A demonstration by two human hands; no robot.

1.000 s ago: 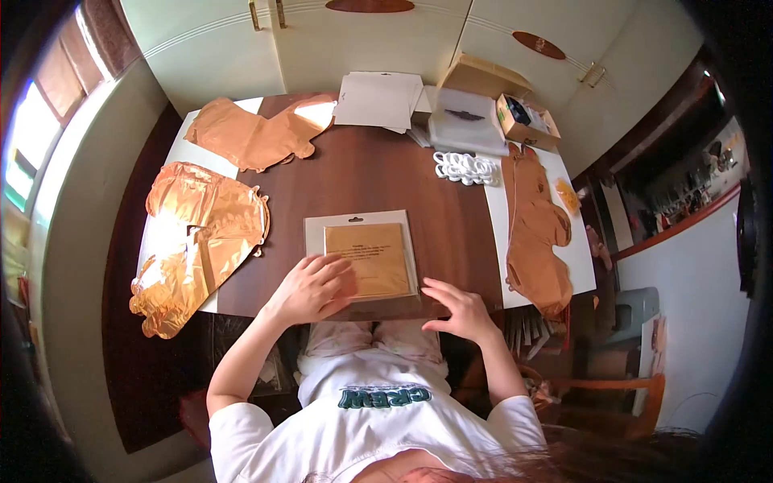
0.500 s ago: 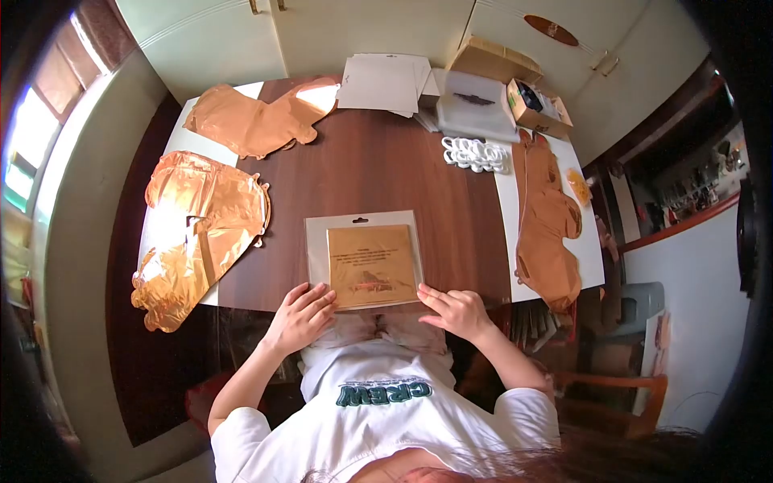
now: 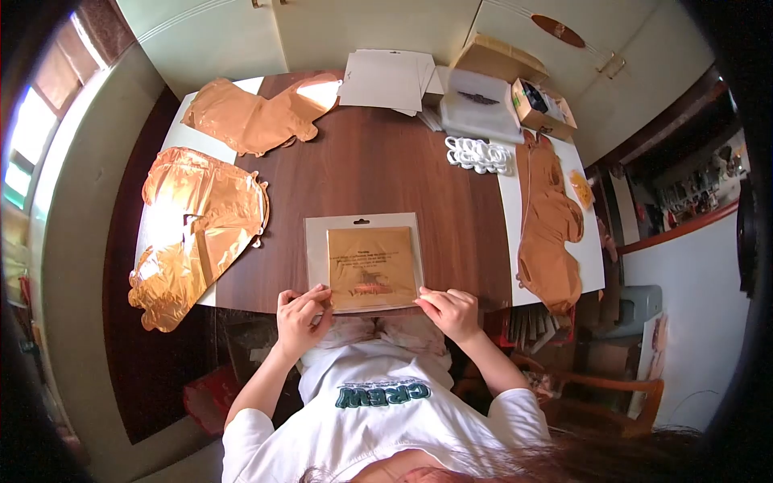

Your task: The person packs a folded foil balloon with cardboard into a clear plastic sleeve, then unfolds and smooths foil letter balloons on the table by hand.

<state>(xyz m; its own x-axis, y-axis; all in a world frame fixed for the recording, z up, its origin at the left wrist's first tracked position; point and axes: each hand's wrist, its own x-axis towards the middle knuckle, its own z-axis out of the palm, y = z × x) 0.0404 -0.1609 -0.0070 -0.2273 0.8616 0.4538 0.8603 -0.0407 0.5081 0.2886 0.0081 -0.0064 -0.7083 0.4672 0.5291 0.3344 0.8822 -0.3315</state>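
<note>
A clear plastic package [image 3: 373,278] lies flat at the table's near edge. Inside it is a folded gold sheet with dark printed text, backed by a pale card with a hang hole at the far end. My left hand [image 3: 303,319] pinches the package's near left corner, fingers curled. At the near right corner my right hand [image 3: 452,313] is closed in a pinch on the package's edge. The fingers partly cover both corners.
Gold foil balloons [image 3: 201,229] lie flat at the left, with another balloon [image 3: 250,117] behind and one [image 3: 547,225] at right. White cards [image 3: 386,80], white rings [image 3: 479,154], a plastic bag stack [image 3: 479,109], an open box [image 3: 555,113] and a small yellow packet [image 3: 580,189] occupy the far and right sides.
Both hands have gone from fairly extended fingers to curled pinches at the package's near corners. The package has stayed in nearly the same place.
</note>
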